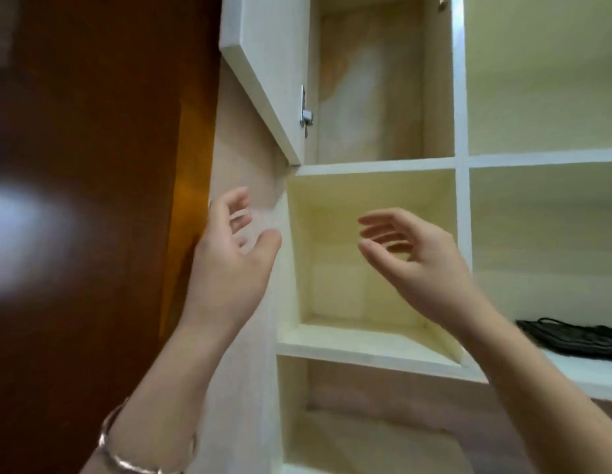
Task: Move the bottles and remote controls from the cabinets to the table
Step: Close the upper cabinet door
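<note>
I am holding both left hand (229, 258) and right hand (424, 265) fingers spread and empty, searching the bare cubby (366, 343) just beyond them.

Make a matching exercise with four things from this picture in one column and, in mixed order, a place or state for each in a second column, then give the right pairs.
Things
1. left hand
2. cabinet door
3. black cables
4. bracelet

Places or states
A. lying on a shelf at the right edge
B. swung open, above the hands
C. around the left wrist
D. open with spread fingers, holding nothing, beside the shelf unit's left side

Pairs: 1-D, 2-B, 3-A, 4-C

The right hand is also open and empty, in front of the middle compartment.
</note>
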Tool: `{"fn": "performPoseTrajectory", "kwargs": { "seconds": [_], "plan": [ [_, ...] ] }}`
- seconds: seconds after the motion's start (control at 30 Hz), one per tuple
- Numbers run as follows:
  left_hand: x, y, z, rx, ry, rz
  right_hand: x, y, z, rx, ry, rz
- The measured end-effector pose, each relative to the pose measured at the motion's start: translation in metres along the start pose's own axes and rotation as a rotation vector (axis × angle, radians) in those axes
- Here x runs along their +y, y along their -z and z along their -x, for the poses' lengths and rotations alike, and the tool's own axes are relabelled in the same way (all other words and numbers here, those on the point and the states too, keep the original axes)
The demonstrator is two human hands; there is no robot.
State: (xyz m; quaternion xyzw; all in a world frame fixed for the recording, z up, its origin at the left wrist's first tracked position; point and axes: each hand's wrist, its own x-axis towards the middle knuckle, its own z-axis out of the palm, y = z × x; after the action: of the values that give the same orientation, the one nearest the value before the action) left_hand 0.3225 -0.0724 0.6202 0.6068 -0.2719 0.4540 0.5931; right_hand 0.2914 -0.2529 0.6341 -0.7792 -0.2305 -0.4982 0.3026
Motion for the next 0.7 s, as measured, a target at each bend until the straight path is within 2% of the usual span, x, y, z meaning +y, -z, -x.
{"fn": "performPoseTrajectory", "kwargs": {
  "seconds": [0.13, 0.23, 0.37, 0.5, 0.7],
  "plan": [
    [0.016, -0.014, -0.056, 0.033, -0.022, -0.007, -0.028, 0.002, -0.071, 0.079, 0.074, -0.036],
    [0.028, -0.018, -0.085, 0.027, -0.113, 0.045, -0.056, 0.008, -0.108, 0.129, 0.132, -0.065],
    [0.036, -0.020, -0.100, -0.017, -0.197, 0.060, -0.094, 0.018, -0.125, 0.177, 0.246, -0.147],
    [0.037, -0.031, -0.100, -0.093, -0.311, 0.043, -0.105, 0.023, -0.131, 0.192, 0.328, -0.096],
    [0.044, -0.077, -0.092, -0.260, -0.453, -0.114, -0.066, 0.043, -0.142, 0.384, 0.229, -0.009]
  ]
}}
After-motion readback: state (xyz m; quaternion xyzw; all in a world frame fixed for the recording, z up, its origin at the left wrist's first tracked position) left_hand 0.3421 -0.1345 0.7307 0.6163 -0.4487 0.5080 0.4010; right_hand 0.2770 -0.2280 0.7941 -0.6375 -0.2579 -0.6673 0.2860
